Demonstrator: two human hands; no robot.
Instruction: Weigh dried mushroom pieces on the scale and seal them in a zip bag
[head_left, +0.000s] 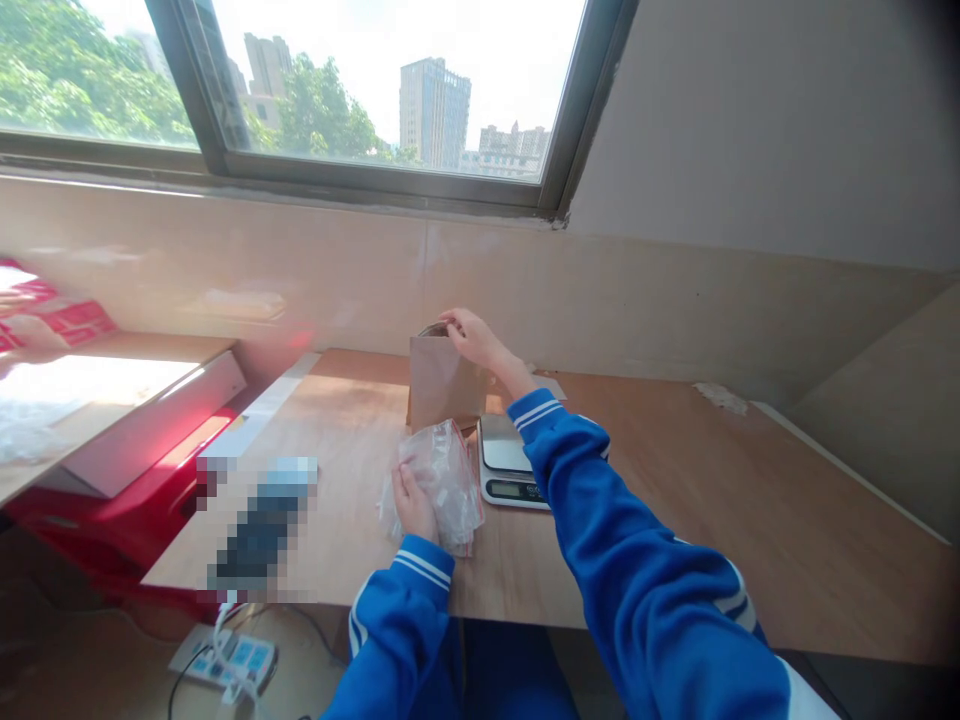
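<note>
My left hand (414, 507) holds a bunch of clear zip bags (450, 490) with red strips along their edges, low over the table. Whether anything lies inside the bags, I cannot tell. Behind them a brown paper bag (444, 385) stands upright with its mouth open. At its top rim is my right hand (478, 342), fingers bent and closed on the edge; the bag's inside is hidden. A kitchen scale (504, 450) with a metal plate and a small display sits right of the zip bags, partly covered by my right sleeve.
A pixelated dark object (262, 530) lies on the wooden table (675, 480) at left. Below the edge is a power strip (240, 655) with cables. Another person's hand (34, 340) is by red-and-white packaging at the left table. White scraps (721, 398) lie far right.
</note>
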